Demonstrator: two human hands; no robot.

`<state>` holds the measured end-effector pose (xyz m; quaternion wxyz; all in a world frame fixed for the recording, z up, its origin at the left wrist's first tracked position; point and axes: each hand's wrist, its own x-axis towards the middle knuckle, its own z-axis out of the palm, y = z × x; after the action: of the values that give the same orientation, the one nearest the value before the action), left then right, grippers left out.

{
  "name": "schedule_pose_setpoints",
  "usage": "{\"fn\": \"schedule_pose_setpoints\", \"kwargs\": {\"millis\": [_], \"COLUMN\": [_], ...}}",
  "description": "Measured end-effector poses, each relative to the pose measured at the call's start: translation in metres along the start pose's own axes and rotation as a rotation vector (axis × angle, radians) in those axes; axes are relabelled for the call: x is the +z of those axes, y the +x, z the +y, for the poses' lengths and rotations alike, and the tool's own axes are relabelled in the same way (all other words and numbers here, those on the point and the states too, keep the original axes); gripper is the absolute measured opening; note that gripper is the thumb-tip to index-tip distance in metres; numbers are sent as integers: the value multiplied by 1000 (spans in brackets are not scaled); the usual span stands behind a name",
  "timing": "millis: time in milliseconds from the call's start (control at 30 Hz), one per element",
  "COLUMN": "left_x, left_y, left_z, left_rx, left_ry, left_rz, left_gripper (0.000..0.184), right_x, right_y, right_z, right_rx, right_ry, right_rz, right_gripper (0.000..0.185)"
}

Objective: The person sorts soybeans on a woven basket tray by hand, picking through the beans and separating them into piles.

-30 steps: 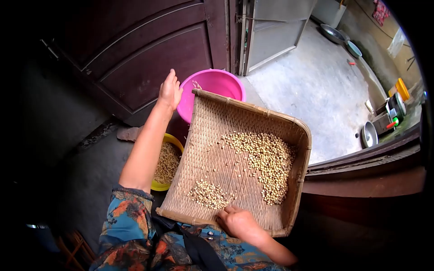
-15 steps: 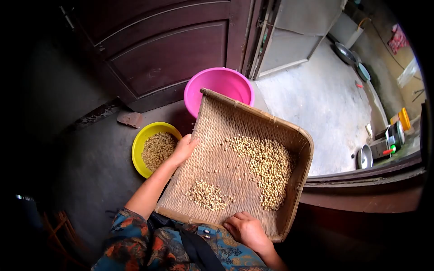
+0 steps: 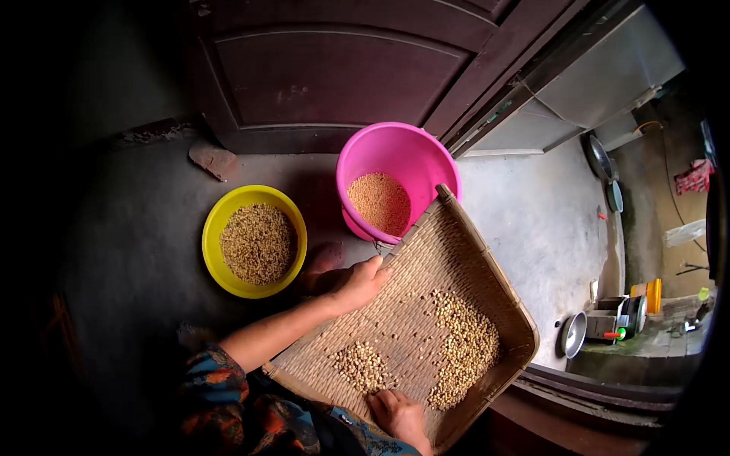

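Maroon panelled door [image 3: 334,80], upper centre of frame. Brick [image 3: 214,159] near its lower left corner. Right side: metal pan [image 3: 598,157], green basin [image 3: 615,197] just below; red cloth [image 3: 694,176] farther right. Lower right: metal bowl [image 3: 574,335].

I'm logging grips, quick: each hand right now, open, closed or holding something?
Left hand: closed on the woven basket at its side edge.
Right hand: curled by the small pile; whether it grips anything cannot be told.
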<state>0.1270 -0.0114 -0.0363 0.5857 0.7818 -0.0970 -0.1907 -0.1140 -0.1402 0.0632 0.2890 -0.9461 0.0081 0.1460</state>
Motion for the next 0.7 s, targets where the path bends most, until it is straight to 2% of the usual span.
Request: {"fn": "schedule_pose_setpoints", "kwargs": {"millis": [67,100,200,267,333,400,433,533,567,667,700], "left_x": [1,-15,-16,-27,-49,-68,-76,-63,-59,-42,-34], "left_y": [1,2,26,62,83,87,83,76,69,48,42], "left_z": [0,11,-16,-45,-74,-97,-109,-117,-123,-140,-151], "left_rx": [25,-13,290,254,387,307,420,399,467,415,402], "left_ry": [-30,68,-106,34,692,795,765,771,769,859,1020], "left_rz": [24,-87,69,60,239,119,145,109,163,31,-47], "left_gripper": [32,28,30,36,37,39,27,13,6,7,10], "right_x": [5,10,19,30,25,19,26,47,47,42,43], "right_y": [5,6,7,-10,4,15,10,3,5,10,9], "right_z": [2,0,1,12,-1,-18,-18,0,2,5,5], "right_rx": [44,60,188,351,367,433,435,431,441,464,490], "right_ry": [34,55,160,242,300,356,374,357,368,392,432], "right_rz": [32,38,17,-49,-17,-12,-1,64,66,52,37], "right_gripper": [14,13,10,12,10,14,16,20,20,21,22]}}
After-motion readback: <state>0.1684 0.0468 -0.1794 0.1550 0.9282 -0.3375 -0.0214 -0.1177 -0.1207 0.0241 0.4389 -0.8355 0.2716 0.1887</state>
